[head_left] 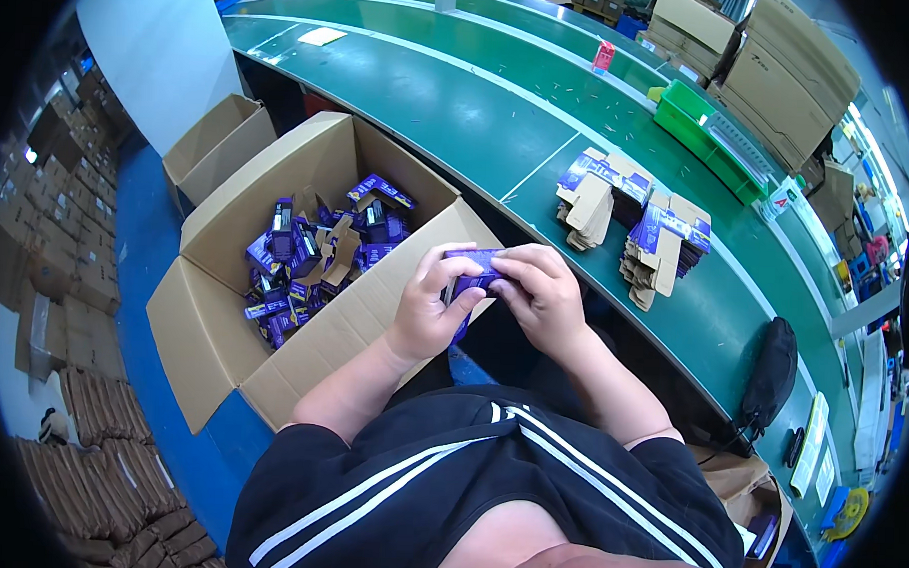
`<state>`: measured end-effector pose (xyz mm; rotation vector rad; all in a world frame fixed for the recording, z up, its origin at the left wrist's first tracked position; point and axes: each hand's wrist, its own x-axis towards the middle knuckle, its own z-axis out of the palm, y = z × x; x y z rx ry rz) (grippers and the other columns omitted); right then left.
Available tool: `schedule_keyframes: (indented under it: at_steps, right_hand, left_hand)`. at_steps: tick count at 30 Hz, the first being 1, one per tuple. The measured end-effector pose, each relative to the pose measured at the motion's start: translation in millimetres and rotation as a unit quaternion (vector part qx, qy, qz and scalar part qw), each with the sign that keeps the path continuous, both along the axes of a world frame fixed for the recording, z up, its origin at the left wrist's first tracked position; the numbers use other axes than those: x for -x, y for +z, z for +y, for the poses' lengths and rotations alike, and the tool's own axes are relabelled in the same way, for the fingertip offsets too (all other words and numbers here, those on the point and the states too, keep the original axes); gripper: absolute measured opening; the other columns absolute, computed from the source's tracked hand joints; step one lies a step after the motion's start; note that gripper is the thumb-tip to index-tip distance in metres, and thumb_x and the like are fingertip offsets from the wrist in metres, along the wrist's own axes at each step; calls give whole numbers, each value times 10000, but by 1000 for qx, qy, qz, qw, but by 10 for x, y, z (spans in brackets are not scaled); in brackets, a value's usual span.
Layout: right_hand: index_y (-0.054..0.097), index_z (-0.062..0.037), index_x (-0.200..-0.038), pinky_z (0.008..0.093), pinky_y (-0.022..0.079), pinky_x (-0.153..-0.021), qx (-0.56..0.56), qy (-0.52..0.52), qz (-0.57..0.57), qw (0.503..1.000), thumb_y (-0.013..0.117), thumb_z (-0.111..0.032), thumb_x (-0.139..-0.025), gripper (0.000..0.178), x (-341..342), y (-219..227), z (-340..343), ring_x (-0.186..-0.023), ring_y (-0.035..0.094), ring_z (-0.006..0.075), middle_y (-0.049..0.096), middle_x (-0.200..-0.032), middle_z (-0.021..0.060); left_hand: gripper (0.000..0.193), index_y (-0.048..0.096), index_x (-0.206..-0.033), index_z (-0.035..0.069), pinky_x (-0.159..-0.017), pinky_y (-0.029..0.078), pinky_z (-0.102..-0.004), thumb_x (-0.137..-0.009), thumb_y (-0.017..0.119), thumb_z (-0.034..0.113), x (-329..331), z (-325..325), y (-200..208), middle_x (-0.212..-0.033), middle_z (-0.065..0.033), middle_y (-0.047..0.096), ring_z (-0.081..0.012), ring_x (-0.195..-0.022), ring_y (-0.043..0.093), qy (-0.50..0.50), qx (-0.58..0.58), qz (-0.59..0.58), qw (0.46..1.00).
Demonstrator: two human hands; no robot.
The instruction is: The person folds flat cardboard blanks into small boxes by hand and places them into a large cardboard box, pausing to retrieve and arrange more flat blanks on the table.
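Observation:
Between my two hands is a small purple carton (478, 269), held in front of my chest. The fingers of my left hand (429, 301) wrap round its left side. My right hand (542, 292) pinches its right end with thumb and fingers. Just left of my hands stands a large open cardboard box (301, 387), its near flap reaching close to my left hand. Many folded purple cartons (293, 253) lie jumbled inside it. On the green table to the right are two stacks of flat, unfolded purple cartons (652, 249).
A green conveyor table (450, 124) curves across the far side. On it are a green plastic bin (715, 143), a small red box (604, 57) and a black pouch (771, 373). Brown bundles (102, 482) are piled at far left; a smaller open box (219, 141) stands behind the large one.

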<state>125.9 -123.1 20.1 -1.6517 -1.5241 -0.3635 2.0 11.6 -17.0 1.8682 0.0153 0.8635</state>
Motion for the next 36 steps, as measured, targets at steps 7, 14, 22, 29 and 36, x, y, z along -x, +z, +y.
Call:
schedule_keyframes:
  at_steps: [7, 14, 22, 29, 36]
  right_hand:
    - [688, -14, -962, 321, 518, -788, -82, 2, 4, 997, 703, -7, -787, 175, 31, -205, -4, -882, 623, 251, 654, -1012, 111]
    - [674, -11, -921, 308, 507, -784, 20, 30, 300, 953, 698, 5, -782, 142, -138, -60, -142, -878, 624, 238, 656, -1004, 113]
    - [672, -38, -917, 345, 476, -804, 35, -275, 106, 955, 653, -81, -824, 104, -1148, 314, -671, -877, 615, 261, 669, -997, 91]
    - [663, -137, -1163, 413, 347, -1083, 319, -540, -55, 777, 663, -296, -831, 368, -1961, 169, -1304, -1321, 387, 348, 514, -1364, 114]
    - [637, -107, -1166, 429, 296, -1126, 282, -430, -44, 857, 665, -238, -836, 355, -2183, 193, -1440, -1377, 317, 363, 471, -1409, 116]
  left_hand:
    - [241, 566, -1097, 100, -913, 450, -376, -874, 649, 134, 17, -123, -33, -1217, -185, 529, -315, -1066, 548, -15, 163, 3, 986]
    - [274, 547, -1125, 91, -925, 445, -381, -882, 652, 164, -6, -58, 33, -1218, -185, 525, -300, -1057, 555, 3, -110, -23, 994]
    - [493, 307, -1342, 5, -658, 556, -287, -994, 496, 299, -36, 656, -220, -1214, -230, 521, -252, -704, 655, -15, 425, 24, 905]
    - [535, 311, -1350, -37, -788, 555, -339, -1001, 457, 342, -92, 665, -62, -1226, -252, 505, -263, -971, 628, 173, 726, -103, 657]
    - [478, 384, -1324, -23, -909, 512, -394, -990, 472, 308, -93, 564, -488, -1239, -246, 506, -285, -1078, 584, -43, 670, 11, 741]
